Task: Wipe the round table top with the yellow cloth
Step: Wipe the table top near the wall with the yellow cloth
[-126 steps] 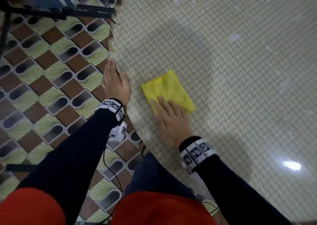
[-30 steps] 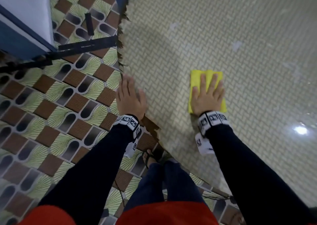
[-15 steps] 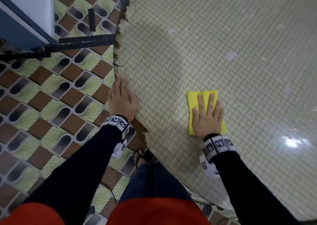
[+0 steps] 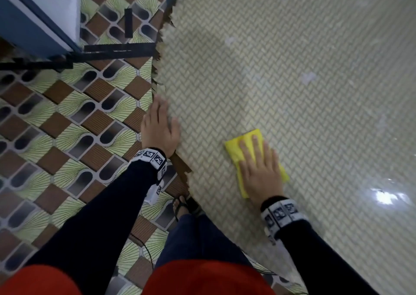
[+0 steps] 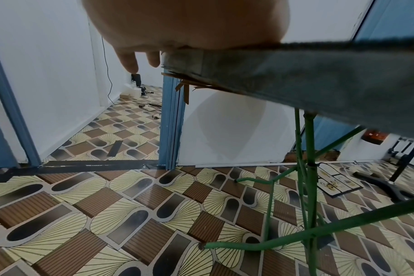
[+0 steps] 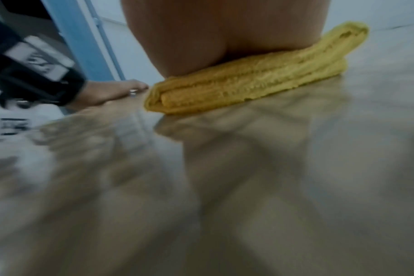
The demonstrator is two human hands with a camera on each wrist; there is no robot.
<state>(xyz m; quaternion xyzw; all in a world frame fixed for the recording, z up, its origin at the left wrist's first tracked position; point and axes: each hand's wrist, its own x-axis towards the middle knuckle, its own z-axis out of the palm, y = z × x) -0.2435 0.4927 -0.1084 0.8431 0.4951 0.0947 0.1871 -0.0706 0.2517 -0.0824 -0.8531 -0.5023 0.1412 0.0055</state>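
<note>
The round table top (image 4: 292, 81) has a pale woven-pattern cover and fills the right of the head view. A folded yellow cloth (image 4: 235, 150) lies on it near the front edge. My right hand (image 4: 258, 166) lies flat on the cloth with straight fingers, pressing it down; in the right wrist view the palm sits on the folded yellow cloth (image 6: 255, 74). My left hand (image 4: 159, 126) rests flat on the table's frayed left edge, fingers straight. From the left wrist view the palm lies over the table rim (image 5: 296, 74).
A patterned tiled floor (image 4: 56, 126) lies to the left of the table. A blue and white door frame (image 4: 33, 18) stands at the top left. Green metal table legs (image 5: 307, 168) stand under the top. My sandalled foot (image 4: 180, 204) is by the table's edge.
My right hand has slid the cloth toward me and to the left over the table, turning it slightly. My left hand stays on the table's edge.
</note>
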